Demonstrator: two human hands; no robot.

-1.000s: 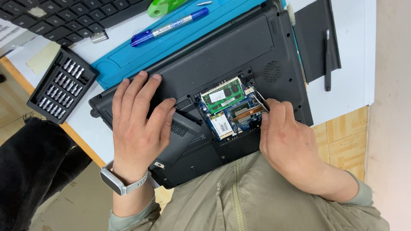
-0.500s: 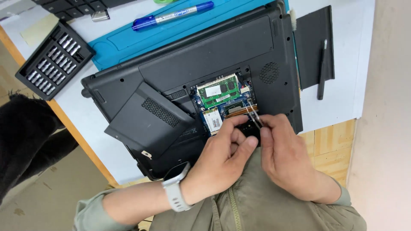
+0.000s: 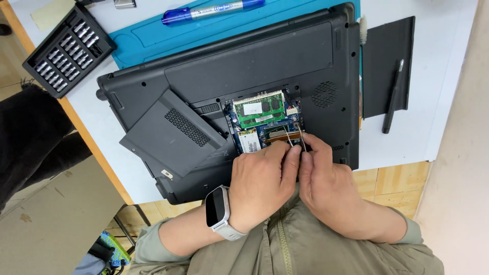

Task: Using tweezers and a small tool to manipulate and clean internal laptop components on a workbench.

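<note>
A black plastic laptop [image 3: 265, 66], turned underside up, lies on the white tabletop [image 3: 448, 61] with its service bay opened. Inside the bay a green memory module [image 3: 261, 109] and a small white wireless card [image 3: 249, 142] are exposed.

Both hands are closed together at the near edge of the bay. The left hand [image 3: 260, 186] is pinched at the fingertips, and the right hand [image 3: 326, 183] is curled around thin metal tweezers [image 3: 300, 136]. Two fine wires [image 3: 289, 136] seem to be held between the tips, though what the left fingertips grip cannot be told.

The tweezers' long axis runs nearly straight away from the person, the tips pointing into the bay towards the blue circuit board [image 3: 277, 130].

A slip of the metal tips could scratch the board or bridge contacts. The thin wires could be torn from their connectors if pulled sideways. The loose dark-grey vented cover panel [image 3: 173, 132], resting tilted on the laptop's left part, could slide off if the casing is nudged.
</note>
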